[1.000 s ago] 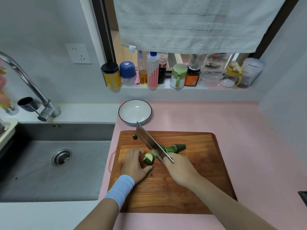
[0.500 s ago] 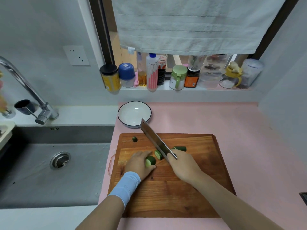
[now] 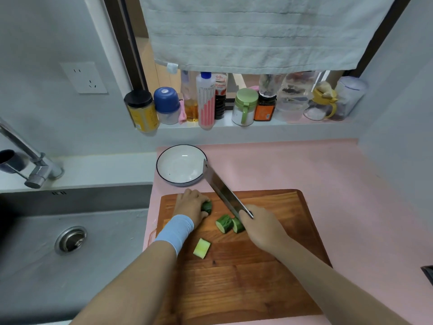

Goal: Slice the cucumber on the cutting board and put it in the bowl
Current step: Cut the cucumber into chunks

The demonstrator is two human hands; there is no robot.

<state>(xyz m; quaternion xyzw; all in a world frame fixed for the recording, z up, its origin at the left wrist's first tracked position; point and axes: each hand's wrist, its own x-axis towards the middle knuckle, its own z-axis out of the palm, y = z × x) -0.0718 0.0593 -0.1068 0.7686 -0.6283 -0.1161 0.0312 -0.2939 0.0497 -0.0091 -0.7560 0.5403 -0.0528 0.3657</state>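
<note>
So, my left hand (image 3: 191, 206) curls round cucumber end (image 3: 207, 206) at far left of board (image 3: 257, 277). My right hand (image 3: 262, 228) grips knife (image 3: 222, 191) by handle; blade slants up and away, tip in front of bowl (image 3: 164, 170) right edge. Two green chunks (image 3: 224, 223) lie touching each other, just beside right hand. One pale piece (image 3: 202, 248) lies nearer me, apart from them. Bowl sits on pink counter (image 3: 328, 174) just behind board. Blue band (image 3: 174, 231) on left wrist. Sink (image 3: 105, 242) at left.
</note>
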